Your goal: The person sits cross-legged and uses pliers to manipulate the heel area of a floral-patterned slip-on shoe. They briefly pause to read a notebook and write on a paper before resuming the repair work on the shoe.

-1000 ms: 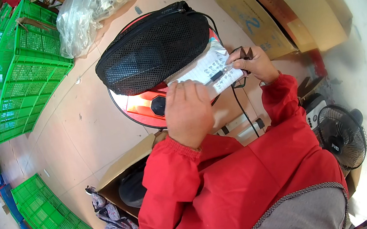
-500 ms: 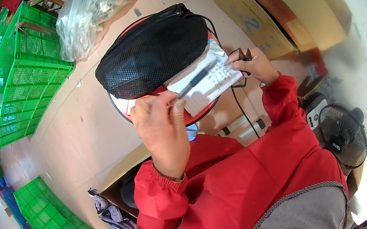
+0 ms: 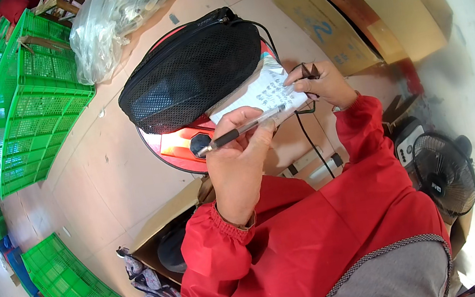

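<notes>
Black-gripped pen (image 3: 228, 138) — clamped in left fingers (image 3: 238, 118) — now points left, having swung round; right fingers (image 3: 303, 85) clasp a pointed tool (image 3: 315, 71)

And here's the left hand (image 3: 234, 164), out in front of the body, fingers curled in and thumb (image 3: 262, 136) closed toward the forefinger (image 3: 239, 114). Its wrist (image 3: 236, 208) shows bare above the red sleeve (image 3: 214, 255). Over to the right hand (image 3: 329, 83), a little farther forward, digits bunched and pointing leftward, its red sleeve (image 3: 363, 128) reaching the wrist.
</notes>
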### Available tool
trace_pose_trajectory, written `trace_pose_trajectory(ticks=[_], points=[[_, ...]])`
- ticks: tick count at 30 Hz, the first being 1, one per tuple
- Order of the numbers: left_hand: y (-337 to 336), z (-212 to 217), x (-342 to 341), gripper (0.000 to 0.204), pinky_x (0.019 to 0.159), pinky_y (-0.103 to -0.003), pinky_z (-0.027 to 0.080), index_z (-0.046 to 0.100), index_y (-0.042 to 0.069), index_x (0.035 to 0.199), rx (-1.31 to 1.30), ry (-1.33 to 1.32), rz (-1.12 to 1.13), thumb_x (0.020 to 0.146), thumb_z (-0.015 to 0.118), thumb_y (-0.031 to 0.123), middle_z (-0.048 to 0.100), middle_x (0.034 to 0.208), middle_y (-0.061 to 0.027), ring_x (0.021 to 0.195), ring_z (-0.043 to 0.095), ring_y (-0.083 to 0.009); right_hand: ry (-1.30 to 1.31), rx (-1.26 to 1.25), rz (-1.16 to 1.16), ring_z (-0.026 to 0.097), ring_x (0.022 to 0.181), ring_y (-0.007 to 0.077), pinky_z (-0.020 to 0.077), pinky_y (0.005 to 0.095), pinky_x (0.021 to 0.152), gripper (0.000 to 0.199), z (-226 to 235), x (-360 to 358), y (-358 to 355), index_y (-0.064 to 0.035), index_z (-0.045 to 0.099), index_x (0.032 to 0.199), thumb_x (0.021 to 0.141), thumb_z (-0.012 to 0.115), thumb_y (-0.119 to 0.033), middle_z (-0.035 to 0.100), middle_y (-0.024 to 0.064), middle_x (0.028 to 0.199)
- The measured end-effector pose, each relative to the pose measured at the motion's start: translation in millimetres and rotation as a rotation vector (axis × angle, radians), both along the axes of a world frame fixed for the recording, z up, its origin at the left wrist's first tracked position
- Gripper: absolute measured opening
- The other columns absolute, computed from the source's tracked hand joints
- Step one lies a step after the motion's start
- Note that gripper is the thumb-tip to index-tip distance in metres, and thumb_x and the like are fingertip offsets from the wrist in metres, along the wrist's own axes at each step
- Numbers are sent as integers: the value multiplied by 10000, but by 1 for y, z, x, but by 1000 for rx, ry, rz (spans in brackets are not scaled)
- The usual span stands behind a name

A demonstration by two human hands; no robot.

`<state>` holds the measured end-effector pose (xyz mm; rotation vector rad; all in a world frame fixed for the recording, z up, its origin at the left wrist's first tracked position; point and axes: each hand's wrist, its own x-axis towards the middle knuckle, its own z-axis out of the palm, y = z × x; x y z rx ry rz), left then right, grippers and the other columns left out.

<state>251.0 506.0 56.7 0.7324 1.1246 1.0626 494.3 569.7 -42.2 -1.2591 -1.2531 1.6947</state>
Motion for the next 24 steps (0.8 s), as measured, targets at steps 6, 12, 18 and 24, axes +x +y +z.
trace_pose_trajectory(ticks=[6, 12, 18, 24], points=[[2, -4, -4, 412, 665, -209, 470, 547, -31, 1268, -143, -103, -88, 871, 657, -27, 656, 1066, -91, 820, 587, -98, -15, 12, 0, 439, 565, 14, 331, 184, 496, 206, 1, 0, -1, -34, 718, 1047, 885, 738, -161, 584, -48, 722], [-3, -2, -26, 820, 856, -281, 483, 286, -17, 1507, 106, -1, -592, 805, 709, 9, 426, 1419, -117, 1076, 525, -150, -17, -8, 5, 473, 595, 25, 353, 183, 519, 197, 0, 0, -1, -12, 703, 1053, 882, 700, -109, 597, -30, 758], [-6, -1, -28, 640, 862, -299, 492, 363, 11, 1472, -8, -80, -478, 893, 635, 38, 556, 1261, -96, 1011, 580, -168, 3, 1, 3, 443, 591, 11, 331, 182, 513, 209, 0, 0, -1, -39, 720, 1050, 889, 735, -171, 582, -57, 732], [1, -7, -18, 428, 750, -331, 525, 526, -7, 1319, 458, 934, -480, 895, 584, 11, 638, 1092, -138, 894, 654, -263, 16, -18, -4, 442, 596, 12, 332, 182, 518, 202, 0, -1, -1, -39, 719, 1052, 894, 728, -164, 598, -51, 746]])
